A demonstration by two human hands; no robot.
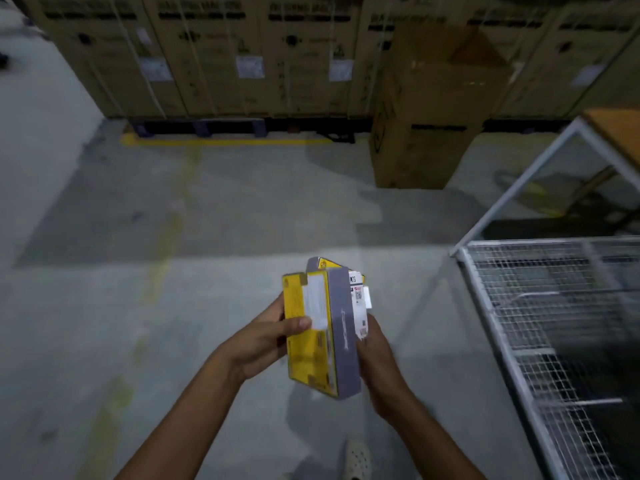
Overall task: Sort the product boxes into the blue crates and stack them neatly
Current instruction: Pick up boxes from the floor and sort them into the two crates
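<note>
Left hand (263, 337) and right hand (375, 355) clasp upright product boxes (322, 334) between them, apparently mid-carry. The next move likely needs a blue crate, and none is visible.

The grey floor (242, 220) has a yellow line (225, 142). Big brown boxes (207, 53) stand in a row at the back. A wire cage (554, 306) is on the right.
</note>
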